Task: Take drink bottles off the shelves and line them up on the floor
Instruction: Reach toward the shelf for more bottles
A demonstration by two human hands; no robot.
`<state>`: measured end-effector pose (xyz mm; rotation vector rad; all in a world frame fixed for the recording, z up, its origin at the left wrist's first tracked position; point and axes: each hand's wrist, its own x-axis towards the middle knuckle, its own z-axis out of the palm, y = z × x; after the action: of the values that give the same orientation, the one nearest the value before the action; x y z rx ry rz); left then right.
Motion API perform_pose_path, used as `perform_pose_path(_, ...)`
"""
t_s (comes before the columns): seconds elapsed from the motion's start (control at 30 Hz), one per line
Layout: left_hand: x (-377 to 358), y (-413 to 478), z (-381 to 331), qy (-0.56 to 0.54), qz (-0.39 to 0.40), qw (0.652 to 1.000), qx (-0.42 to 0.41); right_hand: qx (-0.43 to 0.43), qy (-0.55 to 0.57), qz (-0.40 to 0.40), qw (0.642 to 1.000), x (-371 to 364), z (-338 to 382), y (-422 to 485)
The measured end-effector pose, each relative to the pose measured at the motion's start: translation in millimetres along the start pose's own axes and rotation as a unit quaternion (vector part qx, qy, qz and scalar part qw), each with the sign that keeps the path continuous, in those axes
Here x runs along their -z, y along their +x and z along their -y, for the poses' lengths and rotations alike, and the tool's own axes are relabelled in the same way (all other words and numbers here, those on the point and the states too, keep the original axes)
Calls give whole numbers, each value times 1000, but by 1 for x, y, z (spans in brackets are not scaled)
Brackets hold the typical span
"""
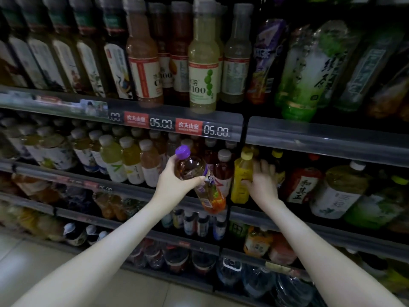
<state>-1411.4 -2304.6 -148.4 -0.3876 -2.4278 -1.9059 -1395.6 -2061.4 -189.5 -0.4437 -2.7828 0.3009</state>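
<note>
Purple-capped bottle (pixel 200 185) of amber drink, held clear of the shelves in the left grip (pixel 174 178), whose fingers and thumb wrap its upper body just below the cap. The bottle tilts, cap up and to the left, base down and to the right, in front of a shelf rail (pixel 124 189). The right grip (pixel 263 182) reaches into the neighbouring bay on the same level, thumb against the side of a yellow bottle (pixel 242 171) standing upright at the shelf front, fingers stretched past it into the dark; whether this grip has closed on the yellow bottle cannot be told. Flanking the yellow bottle are a white-capped red drink (pixel 223 171) on its left and a red-labelled bottle (pixel 301 185) further right. The upper rail (pixel 309 134) carries price tags (pixel 215 130) reading 05.00. Pale floor (pixel 33 251) shows at lower left, at the foot of the shelves.
</note>
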Motion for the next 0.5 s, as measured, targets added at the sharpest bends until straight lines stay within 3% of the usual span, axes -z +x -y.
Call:
perform_pose_path(0.13, 3, 4, -3, -8, 4, 999, 36, -49, -61, 7, 997, 6, -3, 16)
perform_pose_path(0.27, 5, 5, 0, -35, -4, 997, 65, -37, -89, 16, 995, 6, 2, 21)
perform_pose_path(0.4, 9, 9, 4, -65, 6, 993, 96, 76, -94, -39, 992, -12, 2, 7)
perform_pose_path(0.5, 11, 12, 5, -59, 18, 993, 102, 104, -106, -54, 987, -23, -4, 5)
